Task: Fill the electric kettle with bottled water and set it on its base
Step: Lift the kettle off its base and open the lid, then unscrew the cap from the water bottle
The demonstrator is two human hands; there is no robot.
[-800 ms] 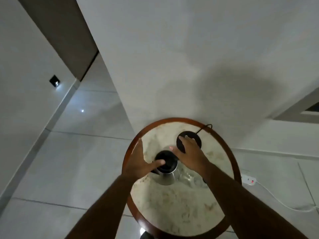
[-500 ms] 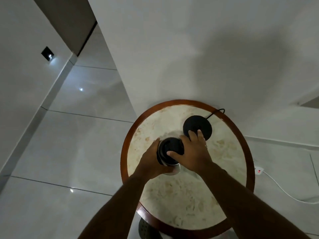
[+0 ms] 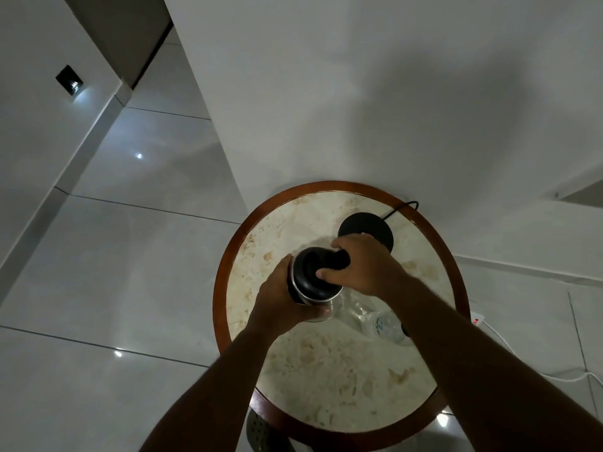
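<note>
Round marble-top bench (image 3: 342,380) with wooden rim, against a white wall. Kettle (image 3: 311,278), steel body and black lid, sits near the bench centre. Left hand (image 3: 280,300) wrapped around the kettle's side, fingers closed on the steel body. Right hand (image 3: 362,265) clenched on the kettle's black handle. Black base (image 3: 365,231) with cord sits just behind the right hand, kettle not on it. Clear water bottle (image 3: 375,321) beside the kettle, partly hidden under the right forearm.

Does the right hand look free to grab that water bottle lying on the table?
Probably not yet: the right hand is shut on the kettle handle, though the bottle lies just beneath its wrist.
</note>
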